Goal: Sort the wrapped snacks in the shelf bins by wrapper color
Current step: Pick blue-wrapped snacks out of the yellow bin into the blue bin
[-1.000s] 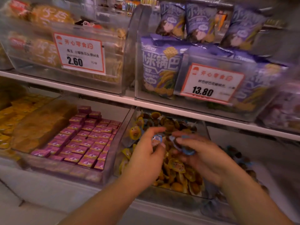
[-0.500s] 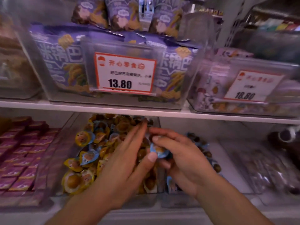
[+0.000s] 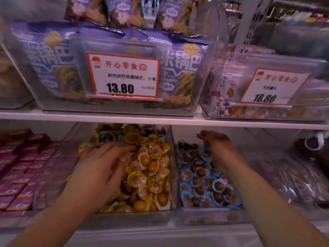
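Fingers of the left hand (image 3: 99,168) lie straight and spread flat on the yellow-wrapped snacks (image 3: 151,168), pressing the heap and gripping nothing. Half a second ago that hand met the other over this bin, where the right pinched a blue-wrapped piece; now the two are well apart and that piece is no longer between the fingers. The yellow heap fills the middle clear bin (image 3: 173,166), with a few blue wrappers near its back. Next over, the right hand (image 3: 219,150) hangs with fingers bent downward over the blue-wrapped snacks (image 3: 201,182) in the neighbouring bin (image 3: 210,215); motion blur hides whether it holds anything, probably not. Far left, pink boxes (image 3: 19,175) sit in rows. Above the white shelf (image 3: 160,120), purple bags (image 3: 44,63) stand behind a price tag (image 3: 122,75) reading 13.80, and a second tag (image 3: 272,86) reads 18.80.
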The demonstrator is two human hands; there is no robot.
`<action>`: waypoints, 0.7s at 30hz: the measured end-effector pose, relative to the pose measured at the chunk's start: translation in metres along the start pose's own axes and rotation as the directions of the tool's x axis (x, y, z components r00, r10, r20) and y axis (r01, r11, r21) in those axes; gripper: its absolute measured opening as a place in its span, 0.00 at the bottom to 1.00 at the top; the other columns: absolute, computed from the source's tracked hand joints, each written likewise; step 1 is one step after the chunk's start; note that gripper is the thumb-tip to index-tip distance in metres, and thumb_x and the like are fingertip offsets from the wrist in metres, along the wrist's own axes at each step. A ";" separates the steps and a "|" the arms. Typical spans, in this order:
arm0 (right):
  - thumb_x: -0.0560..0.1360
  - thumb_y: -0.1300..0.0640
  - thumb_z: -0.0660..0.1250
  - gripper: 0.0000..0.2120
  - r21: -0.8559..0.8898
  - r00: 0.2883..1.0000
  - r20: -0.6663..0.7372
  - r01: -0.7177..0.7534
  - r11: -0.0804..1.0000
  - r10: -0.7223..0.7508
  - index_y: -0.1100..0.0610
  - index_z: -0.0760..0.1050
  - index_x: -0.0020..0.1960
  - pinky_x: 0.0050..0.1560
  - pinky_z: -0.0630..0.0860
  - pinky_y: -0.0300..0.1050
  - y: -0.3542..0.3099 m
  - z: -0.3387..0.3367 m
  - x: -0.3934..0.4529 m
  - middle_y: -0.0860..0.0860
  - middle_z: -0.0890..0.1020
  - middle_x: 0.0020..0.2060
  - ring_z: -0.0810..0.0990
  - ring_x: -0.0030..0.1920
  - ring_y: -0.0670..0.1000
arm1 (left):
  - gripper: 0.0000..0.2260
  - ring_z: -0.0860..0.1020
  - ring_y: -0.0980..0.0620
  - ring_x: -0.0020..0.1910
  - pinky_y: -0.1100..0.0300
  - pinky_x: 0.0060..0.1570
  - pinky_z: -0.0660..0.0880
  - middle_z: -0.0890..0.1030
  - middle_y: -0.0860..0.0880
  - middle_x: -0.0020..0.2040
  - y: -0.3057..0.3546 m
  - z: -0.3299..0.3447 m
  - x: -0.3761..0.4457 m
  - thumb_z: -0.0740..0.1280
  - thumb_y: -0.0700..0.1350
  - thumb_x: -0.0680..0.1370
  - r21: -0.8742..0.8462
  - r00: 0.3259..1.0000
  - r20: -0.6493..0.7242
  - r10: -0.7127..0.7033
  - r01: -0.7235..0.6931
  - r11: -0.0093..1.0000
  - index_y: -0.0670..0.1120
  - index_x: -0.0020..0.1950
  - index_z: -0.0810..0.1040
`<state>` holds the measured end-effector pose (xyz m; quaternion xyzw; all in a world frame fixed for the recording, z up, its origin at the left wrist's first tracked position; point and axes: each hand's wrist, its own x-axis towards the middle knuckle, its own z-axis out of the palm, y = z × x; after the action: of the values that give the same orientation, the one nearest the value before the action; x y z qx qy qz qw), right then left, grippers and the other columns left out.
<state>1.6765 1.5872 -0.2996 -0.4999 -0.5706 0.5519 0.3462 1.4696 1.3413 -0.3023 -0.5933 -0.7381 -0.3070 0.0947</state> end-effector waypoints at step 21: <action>0.72 0.48 0.68 0.14 -0.396 0.483 0.843 0.855 0.335 -0.235 0.51 0.77 0.55 0.56 0.76 0.53 -0.063 0.219 -0.065 0.52 0.82 0.54 0.80 0.56 0.54 | 0.20 0.81 0.44 0.52 0.39 0.76 0.45 0.82 0.49 0.56 -0.029 -0.026 -0.036 0.59 0.58 0.77 0.526 0.968 0.201 -0.150 0.023 0.850 0.52 0.66 0.76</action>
<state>1.4745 1.4705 -0.2608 -0.1190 -0.9714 0.2019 0.0384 1.4468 1.2941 -0.3099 -0.5437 -0.8254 -0.0280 0.1493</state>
